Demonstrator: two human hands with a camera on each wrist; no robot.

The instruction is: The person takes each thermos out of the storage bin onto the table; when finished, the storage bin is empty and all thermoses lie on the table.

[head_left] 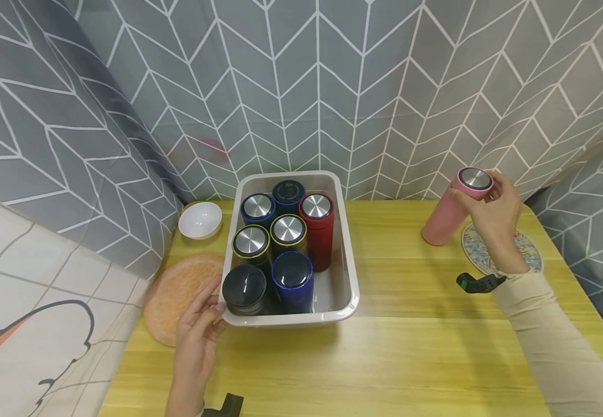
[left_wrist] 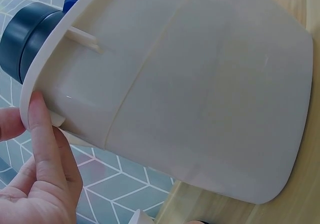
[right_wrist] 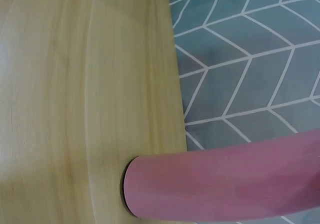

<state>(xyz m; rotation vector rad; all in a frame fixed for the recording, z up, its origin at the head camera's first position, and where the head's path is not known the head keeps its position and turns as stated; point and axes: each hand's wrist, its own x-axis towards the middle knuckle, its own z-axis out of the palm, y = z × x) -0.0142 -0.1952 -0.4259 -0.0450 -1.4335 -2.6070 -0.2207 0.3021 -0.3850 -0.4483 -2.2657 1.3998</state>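
My right hand (head_left: pixel 496 217) grips a pink thermos bottle (head_left: pixel 444 215) near its steel-topped lid, at the table's right. In the right wrist view the pink bottle's base appears at or just above the wood; I cannot tell whether it touches. My left hand (head_left: pixel 199 327) pinches the near left corner of a white plastic bin (head_left: pixel 350 278), thumb over the rim and fingers beneath it, as the left wrist view shows. Several bottles stand inside the bin, among them a red one (head_left: pixel 319 240), a bright blue one (head_left: pixel 292 284) and a dark, black-lidded one (head_left: pixel 244 286).
A round patterned mat (head_left: pixel 525 249) lies under the right forearm. An orange-slice mat (head_left: pixel 176 295) lies left of the bin, with a small white bowl (head_left: pixel 200 220) behind it. A patterned grey curtain (head_left: pixel 333 87) hangs along the table's back edge.
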